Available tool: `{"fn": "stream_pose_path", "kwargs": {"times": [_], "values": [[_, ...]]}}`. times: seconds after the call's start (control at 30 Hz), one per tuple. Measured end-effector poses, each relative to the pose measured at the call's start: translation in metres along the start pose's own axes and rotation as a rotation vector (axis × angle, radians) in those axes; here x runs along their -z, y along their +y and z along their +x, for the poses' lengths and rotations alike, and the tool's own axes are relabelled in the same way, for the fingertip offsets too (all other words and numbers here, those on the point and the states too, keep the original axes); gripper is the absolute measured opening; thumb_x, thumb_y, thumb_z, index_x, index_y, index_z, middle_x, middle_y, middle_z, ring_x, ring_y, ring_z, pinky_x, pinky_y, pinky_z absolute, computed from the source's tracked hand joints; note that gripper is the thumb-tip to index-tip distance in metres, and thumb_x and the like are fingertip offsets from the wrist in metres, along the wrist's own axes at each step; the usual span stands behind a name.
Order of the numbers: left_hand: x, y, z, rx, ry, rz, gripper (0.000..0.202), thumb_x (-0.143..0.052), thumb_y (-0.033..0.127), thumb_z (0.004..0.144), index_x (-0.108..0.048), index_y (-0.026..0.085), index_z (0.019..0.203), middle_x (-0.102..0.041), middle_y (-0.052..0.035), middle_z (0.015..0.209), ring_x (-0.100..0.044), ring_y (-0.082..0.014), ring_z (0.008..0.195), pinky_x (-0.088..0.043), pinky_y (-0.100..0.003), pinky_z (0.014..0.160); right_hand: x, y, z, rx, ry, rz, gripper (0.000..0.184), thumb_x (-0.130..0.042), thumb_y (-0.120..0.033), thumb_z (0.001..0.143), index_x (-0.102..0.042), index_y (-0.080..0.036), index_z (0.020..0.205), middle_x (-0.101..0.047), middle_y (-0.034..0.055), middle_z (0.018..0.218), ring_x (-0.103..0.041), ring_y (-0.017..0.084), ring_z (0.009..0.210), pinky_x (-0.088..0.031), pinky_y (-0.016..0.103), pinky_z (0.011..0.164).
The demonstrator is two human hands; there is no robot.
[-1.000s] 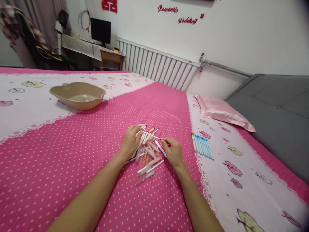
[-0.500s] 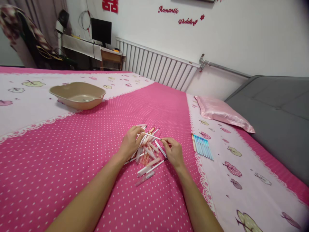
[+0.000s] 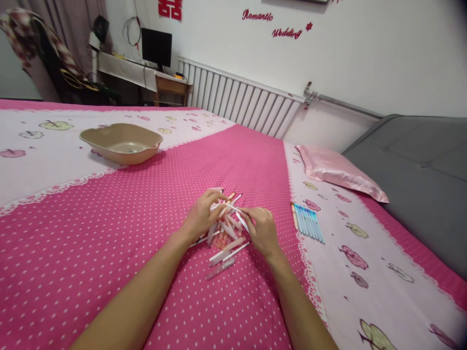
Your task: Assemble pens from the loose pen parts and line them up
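Observation:
A loose pile of white and orange pens (image 3: 223, 233) lies on the pink dotted bedspread (image 3: 120, 233). My left hand (image 3: 200, 218) rests on the pile's left side, fingers curled over one thin white pen. My right hand (image 3: 260, 230) pinches the other end of that same pen above the pile. To the right, a neat row of blue pens (image 3: 308, 222) lies side by side on the pale border of the spread, with one orange pen at its left edge.
A beige plastic basin (image 3: 122, 142) sits at the far left of the bed. A pink satin pillow (image 3: 337, 170) lies at the right, against a grey headboard (image 3: 419, 170). Behind the bed are a white radiator (image 3: 241, 102) and a desk with a monitor (image 3: 156, 46).
Both hands have drawn closer together over the pile, still on the thin white pen. The view has shifted slightly.

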State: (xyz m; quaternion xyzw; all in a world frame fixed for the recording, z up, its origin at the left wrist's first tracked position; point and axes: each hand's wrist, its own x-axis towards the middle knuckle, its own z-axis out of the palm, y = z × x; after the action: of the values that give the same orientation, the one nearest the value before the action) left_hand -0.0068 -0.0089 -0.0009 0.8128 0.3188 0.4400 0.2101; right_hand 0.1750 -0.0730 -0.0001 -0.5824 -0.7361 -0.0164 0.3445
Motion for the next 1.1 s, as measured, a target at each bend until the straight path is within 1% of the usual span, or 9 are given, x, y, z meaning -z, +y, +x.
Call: {"fn": "stream_pose_path", "kwargs": {"times": [0.07,0.17,0.23,0.3,0.4,0.5,0.73,0.87,1.1], "values": [[0.005,-0.004,0.001,0.078,0.068,0.047,0.024,-0.044,0.029,0.088,-0.061,0.019,0.102,-0.062,-0.0074,0.106,-0.057,-0.0183,0.097,-0.044,-0.032,0.088,0.001,0.001,0.000,-0.043,0.039,0.004,0.025,-0.045,-0.027,0.090,-0.068,-0.021,0.098,-0.071,0.0056,0.090,-0.059,0.021,0.084,-0.037,0.036,0.083],[0.017,-0.013,0.003,0.344,0.126,0.268,0.031,-0.038,0.025,0.088,-0.059,0.015,0.109,-0.064,-0.0105,0.109,-0.058,-0.0199,0.097,-0.044,-0.031,0.086,0.002,0.003,-0.001,-0.152,0.098,0.047,0.025,-0.044,-0.028,0.090,-0.068,-0.020,0.095,-0.071,0.0062,0.091,-0.060,0.021,0.083,-0.040,0.035,0.080],[0.022,-0.020,0.002,0.510,0.045,0.438,0.032,-0.038,0.022,0.087,-0.061,0.014,0.108,-0.065,-0.0130,0.109,-0.059,-0.0227,0.098,-0.043,-0.032,0.085,0.001,0.005,-0.001,-0.212,0.119,0.096,0.026,-0.043,-0.028,0.089,-0.067,-0.019,0.095,-0.071,0.0063,0.089,-0.061,0.021,0.081,-0.042,0.034,0.076],[0.024,-0.024,0.001,0.585,-0.061,0.515,0.029,-0.041,0.023,0.084,-0.067,0.014,0.095,-0.068,-0.0148,0.096,-0.062,-0.0254,0.090,-0.044,-0.033,0.077,0.001,0.005,-0.002,-0.244,0.128,0.133,0.027,-0.043,-0.029,0.089,-0.067,-0.018,0.096,-0.071,0.0065,0.089,-0.062,0.021,0.080,-0.043,0.033,0.074],[0.021,-0.026,-0.001,0.588,-0.166,0.518,0.025,-0.047,0.027,0.080,-0.068,0.016,0.072,-0.068,-0.0133,0.073,-0.063,-0.0241,0.071,-0.042,-0.030,0.064,0.000,0.006,-0.002,-0.257,0.125,0.149,0.027,-0.044,-0.030,0.088,-0.067,-0.018,0.096,-0.071,0.0071,0.089,-0.062,0.022,0.082,-0.045,0.033,0.075],[0.017,-0.026,-0.002,0.580,-0.211,0.510,0.022,-0.051,0.030,0.079,-0.068,0.018,0.071,-0.067,-0.0094,0.066,-0.061,-0.0201,0.064,-0.039,-0.025,0.059,0.000,0.006,-0.002,-0.262,0.123,0.158,0.027,-0.044,-0.030,0.088,-0.067,-0.018,0.096,-0.071,0.0071,0.089,-0.063,0.022,0.082,-0.045,0.034,0.075],[0.018,-0.027,0.000,0.537,-0.208,0.448,0.025,-0.051,0.022,0.078,-0.069,0.018,0.095,-0.070,-0.0092,0.078,-0.062,-0.0210,0.070,-0.040,-0.025,0.061,0.001,0.005,-0.001,-0.275,0.123,0.169,0.028,-0.044,-0.031,0.087,-0.068,-0.019,0.096,-0.071,0.0076,0.091,-0.063,0.022,0.083,-0.046,0.035,0.076],[0.017,-0.027,-0.001,0.549,-0.135,0.433,0.034,-0.048,0.019,0.080,-0.064,0.015,0.109,-0.070,-0.0128,0.097,-0.063,-0.0223,0.085,-0.044,-0.027,0.070,0.001,0.005,-0.001,-0.271,0.136,0.170,0.028,-0.045,-0.031,0.086,-0.068,-0.019,0.095,-0.071,0.0074,0.090,-0.063,0.022,0.082,-0.046,0.035,0.076],[0.023,-0.031,-0.002,0.639,-0.072,0.343,0.031,-0.049,0.020,0.078,-0.068,0.016,0.103,-0.071,-0.0110,0.095,-0.065,-0.0209,0.082,-0.045,-0.026,0.066,0.003,0.004,-0.001,-0.276,0.126,0.163,0.028,-0.045,-0.031,0.086,-0.068,-0.018,0.096,-0.071,0.0079,0.090,-0.064,0.022,0.082,-0.047,0.034,0.075]]}}
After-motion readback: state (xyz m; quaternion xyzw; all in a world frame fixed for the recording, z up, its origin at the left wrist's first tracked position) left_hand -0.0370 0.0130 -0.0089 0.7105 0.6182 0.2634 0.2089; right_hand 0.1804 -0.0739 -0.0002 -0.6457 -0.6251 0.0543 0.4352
